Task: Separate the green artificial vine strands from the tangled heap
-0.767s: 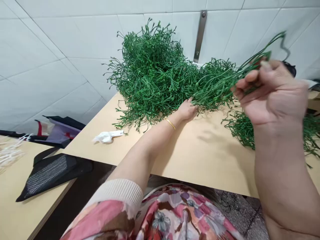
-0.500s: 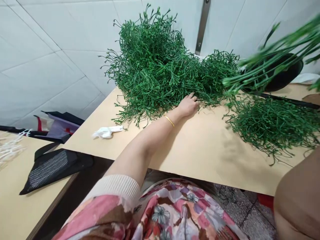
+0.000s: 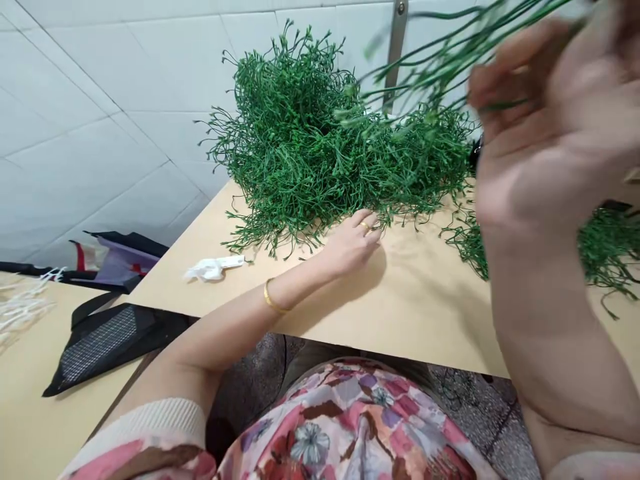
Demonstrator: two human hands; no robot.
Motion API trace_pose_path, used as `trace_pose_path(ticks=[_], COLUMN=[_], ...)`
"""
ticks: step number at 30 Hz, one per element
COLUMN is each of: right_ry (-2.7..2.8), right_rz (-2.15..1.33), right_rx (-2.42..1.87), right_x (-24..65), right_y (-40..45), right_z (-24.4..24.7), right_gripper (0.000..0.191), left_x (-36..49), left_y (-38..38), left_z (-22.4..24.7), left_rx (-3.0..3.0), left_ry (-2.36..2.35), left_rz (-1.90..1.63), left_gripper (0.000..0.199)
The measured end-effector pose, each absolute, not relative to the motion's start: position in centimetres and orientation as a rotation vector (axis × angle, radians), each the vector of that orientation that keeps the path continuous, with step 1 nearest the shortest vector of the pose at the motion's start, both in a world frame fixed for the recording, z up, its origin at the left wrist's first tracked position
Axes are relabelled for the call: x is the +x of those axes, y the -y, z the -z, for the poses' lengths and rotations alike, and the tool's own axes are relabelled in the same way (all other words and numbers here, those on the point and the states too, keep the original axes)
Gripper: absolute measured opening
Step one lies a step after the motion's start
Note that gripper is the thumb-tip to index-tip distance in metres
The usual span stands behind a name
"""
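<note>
My right hand (image 3: pixel 555 120), raised at the upper right and blurred, is closed around a bunch of thin green artificial flower stems (image 3: pixel 450 63), whose tips point left. Just in front of the large heap of green stems (image 3: pixel 295 133) is my left hand (image 3: pixel 353 243), palm down over the table. Its fingers are curled together, and whatever may be under them is hidden. A smaller pile of stems (image 3: pixel 613 247) lies at the right, partly covered by my right forearm.
The tan table (image 3: pixel 425 307) stands against a white tiled wall with a metal strip (image 3: pixel 396 53). A crumpled white wrapper (image 3: pixel 213 268) lies left of the heap. At the far left are a black mesh bag (image 3: pixel 100 340) and white strands (image 3: pixel 23 300) on another surface.
My right hand has swung into view from the right, carrying the bunch leftward and up over the heap. My left hand has drawn back slightly, toward me and to the left.
</note>
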State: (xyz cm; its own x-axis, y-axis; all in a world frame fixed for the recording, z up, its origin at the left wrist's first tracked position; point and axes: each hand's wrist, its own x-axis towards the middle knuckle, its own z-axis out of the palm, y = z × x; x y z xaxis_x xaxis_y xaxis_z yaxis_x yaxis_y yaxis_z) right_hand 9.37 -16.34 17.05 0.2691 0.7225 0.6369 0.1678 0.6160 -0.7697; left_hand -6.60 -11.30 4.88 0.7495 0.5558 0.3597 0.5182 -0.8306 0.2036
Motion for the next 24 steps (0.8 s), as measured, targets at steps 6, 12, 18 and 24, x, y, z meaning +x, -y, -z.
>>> trace_pose_path(ticks=[6, 12, 18, 24], right_ry=[2.446, 2.601, 2.057, 2.145], right_rz=[-0.457, -0.475, -0.217, 0.016], right_rx=[-1.179, -1.458, -1.538, -1.739], right_x=[6.8, 10.5, 12.1, 11.7], right_y=[18.0, 19.2, 16.6, 15.0], right_z=[-7.9, -6.7, -5.8, -2.5], right_gripper=[0.019, 0.031, 0.026, 0.043], left_x=[-11.0, -13.5, -14.2, -13.8], left_y=[14.2, 15.0, 15.8, 15.1], left_z=[-6.2, -5.1, -4.7, -4.4], left_rx=[1.35, 0.725, 0.507, 0.669], left_ry=[-1.096, -0.891, -0.897, -1.033], left_rz=[-0.671, -0.808, -0.89, -0.844], left_gripper=[0.021, 0.031, 0.016, 0.031])
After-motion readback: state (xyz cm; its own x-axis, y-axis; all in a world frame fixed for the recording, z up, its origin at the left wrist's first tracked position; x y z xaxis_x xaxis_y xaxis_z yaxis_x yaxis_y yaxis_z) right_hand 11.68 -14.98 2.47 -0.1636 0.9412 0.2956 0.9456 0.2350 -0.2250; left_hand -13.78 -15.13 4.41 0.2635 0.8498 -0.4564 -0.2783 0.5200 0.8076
